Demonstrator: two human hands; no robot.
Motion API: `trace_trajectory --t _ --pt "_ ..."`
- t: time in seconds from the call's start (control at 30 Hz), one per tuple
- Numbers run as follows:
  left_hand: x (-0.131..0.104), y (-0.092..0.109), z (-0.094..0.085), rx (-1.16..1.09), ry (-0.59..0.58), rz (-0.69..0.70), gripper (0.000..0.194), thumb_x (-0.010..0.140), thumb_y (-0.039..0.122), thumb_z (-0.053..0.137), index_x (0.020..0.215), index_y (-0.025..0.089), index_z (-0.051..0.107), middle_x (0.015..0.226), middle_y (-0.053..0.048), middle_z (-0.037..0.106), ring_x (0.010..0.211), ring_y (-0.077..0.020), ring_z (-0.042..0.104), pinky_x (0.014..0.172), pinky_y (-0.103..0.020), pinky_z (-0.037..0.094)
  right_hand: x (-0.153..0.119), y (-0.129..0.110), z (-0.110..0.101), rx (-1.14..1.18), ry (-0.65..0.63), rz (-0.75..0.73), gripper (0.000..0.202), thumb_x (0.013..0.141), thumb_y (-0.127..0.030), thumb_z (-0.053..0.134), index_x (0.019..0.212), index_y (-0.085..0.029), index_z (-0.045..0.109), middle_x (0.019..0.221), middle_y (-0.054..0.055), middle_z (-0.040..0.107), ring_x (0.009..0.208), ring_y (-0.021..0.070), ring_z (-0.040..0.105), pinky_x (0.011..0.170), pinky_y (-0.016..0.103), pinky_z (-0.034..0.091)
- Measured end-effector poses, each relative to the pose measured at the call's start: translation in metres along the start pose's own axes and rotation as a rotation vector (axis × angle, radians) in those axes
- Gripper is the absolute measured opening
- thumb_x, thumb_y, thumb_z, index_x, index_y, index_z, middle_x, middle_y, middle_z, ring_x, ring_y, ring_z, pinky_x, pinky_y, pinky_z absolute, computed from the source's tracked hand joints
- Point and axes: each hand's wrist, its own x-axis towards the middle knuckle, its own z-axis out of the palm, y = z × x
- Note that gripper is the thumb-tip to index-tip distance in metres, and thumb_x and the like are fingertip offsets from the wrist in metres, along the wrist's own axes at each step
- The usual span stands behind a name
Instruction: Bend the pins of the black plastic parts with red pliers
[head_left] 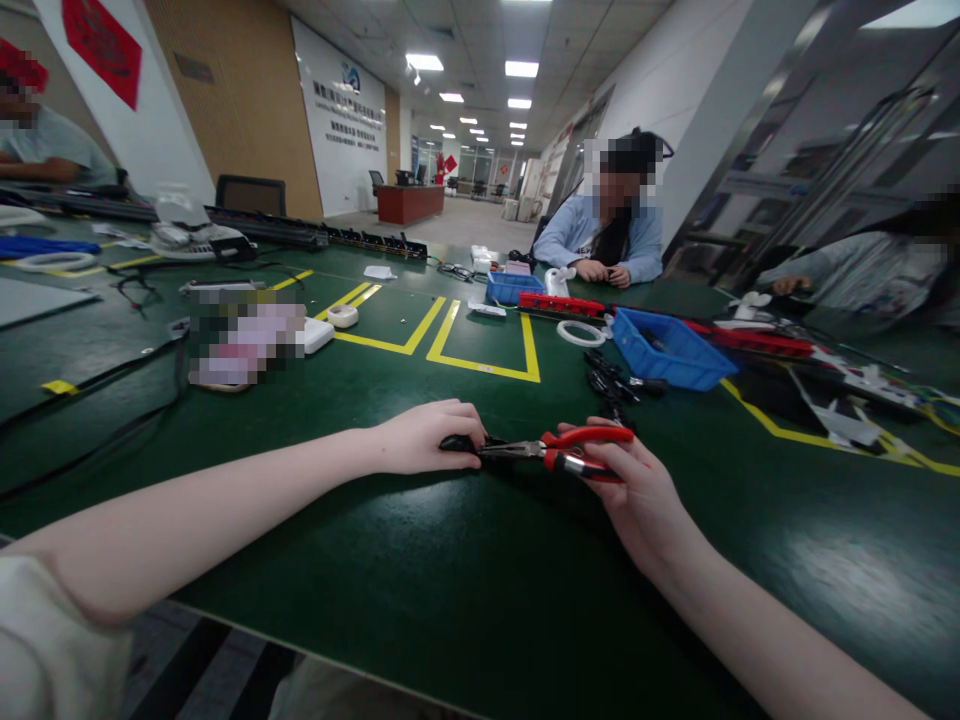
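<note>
My left hand (442,437) is closed around a small black piece (457,443), which looks like a plug or connector; its exact kind is hard to make out. Red-handled needle-nose pliers (566,452) are in my right hand (630,480), fingers wrapped about the grips. Their jaws point left and meet the black piece at my left fingertips. Whether the jaws pinch it is hidden. A bundle of black cables (611,385) lies just beyond my right hand.
A blue bin (671,350) stands at right, a smaller blue bin (516,288) farther back. Yellow tape (484,370) marks the green table. At left lie a phone (244,345), a tape roll (342,316) and black straps (120,435). A co-worker (600,235) sits opposite; others sit at both sides.
</note>
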Motion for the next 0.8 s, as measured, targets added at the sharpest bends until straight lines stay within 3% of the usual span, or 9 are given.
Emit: trace_trajectory --t 0.8 --pt "0.0001 0.0009 0.0 0.004 0.001 0.016 0.013 0.091 0.028 0.065 0.099 0.018 0.062 0.111 -0.007 0.064 0.103 -0.0214 0.06 0.09 -0.035 0.047 0.0 0.0008 0.0002 0.026 -0.012 0.001 0.032 0.077 -0.01 0.064 0.108 -0.02 0.058 0.095 0.006 0.078 0.094 0.0222 0.074 0.09 0.036 0.057"
